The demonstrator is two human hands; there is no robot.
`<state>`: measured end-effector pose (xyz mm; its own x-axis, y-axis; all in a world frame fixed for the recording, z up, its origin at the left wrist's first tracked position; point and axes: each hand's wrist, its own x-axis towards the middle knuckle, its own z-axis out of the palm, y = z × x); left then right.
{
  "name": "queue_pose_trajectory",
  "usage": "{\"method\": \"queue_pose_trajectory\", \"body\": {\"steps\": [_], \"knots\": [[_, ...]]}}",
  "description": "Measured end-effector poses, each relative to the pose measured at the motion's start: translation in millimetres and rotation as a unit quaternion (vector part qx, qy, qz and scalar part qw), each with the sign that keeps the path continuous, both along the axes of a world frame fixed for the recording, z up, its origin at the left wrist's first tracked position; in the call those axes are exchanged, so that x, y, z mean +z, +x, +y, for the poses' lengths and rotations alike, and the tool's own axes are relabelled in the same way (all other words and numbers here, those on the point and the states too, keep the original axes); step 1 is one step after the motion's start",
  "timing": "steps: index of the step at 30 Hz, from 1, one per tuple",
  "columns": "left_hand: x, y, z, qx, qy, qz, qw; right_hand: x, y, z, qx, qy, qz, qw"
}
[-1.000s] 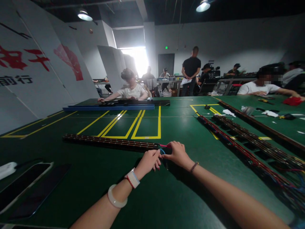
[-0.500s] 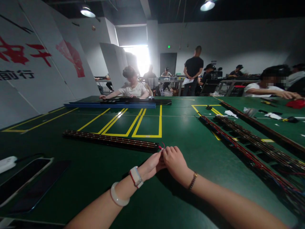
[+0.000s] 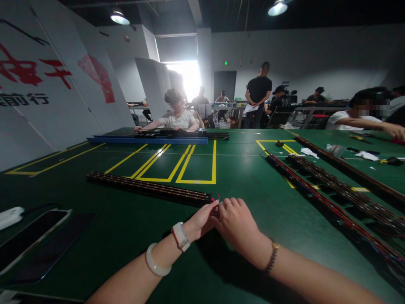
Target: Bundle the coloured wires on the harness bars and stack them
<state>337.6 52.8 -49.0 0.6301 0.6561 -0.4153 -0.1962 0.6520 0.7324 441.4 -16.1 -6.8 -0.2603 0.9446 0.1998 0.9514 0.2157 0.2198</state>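
A long dark strip assembly with thin copper-coloured lines lies across the green table. Red wire sticks out from its right end. My left hand, with a watch and a pale bangle at the wrist, is closed on the red wire just past that end. Against it, my right hand is closed too, its fingers bent over and touching the left fingertips. Whatever the right fingers hold is hidden behind them.
Two phones and a white charger lie at the left. Bundled red-wired strips run along the right. Behind a blue tray sits a person; another person's arm reaches in at the far right.
My right hand has shifted slightly right and down, its wrist turning, while my left hand stays near the strip's end. The person at the far right has moved an arm rightward.
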Motion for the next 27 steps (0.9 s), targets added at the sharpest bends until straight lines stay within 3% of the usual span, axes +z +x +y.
{"method": "queue_pose_trajectory", "body": {"steps": [10, 16, 22, 27], "knots": [[-7.1, 0.8, -0.6, -0.034, 0.069, 0.018, 0.997, 6.2, 13.1, 3.6, -0.037, -0.097, 0.038, 0.994], [-8.2, -1.2, 1.2, -0.043, 0.081, 0.018, 0.996, 10.5, 59.4, 37.9, -0.096, -0.026, 0.049, 0.994], [0.6, -3.0, -0.2, -0.057, 0.095, 0.04, 0.993, -34.8, 102.9, 84.3, -0.018, 0.026, 0.216, 0.976], [1.1, -3.3, 0.0, -0.068, 0.105, 0.039, 0.991, -70.6, 113.2, 96.1, 0.019, 0.059, 0.318, 0.946]]}}
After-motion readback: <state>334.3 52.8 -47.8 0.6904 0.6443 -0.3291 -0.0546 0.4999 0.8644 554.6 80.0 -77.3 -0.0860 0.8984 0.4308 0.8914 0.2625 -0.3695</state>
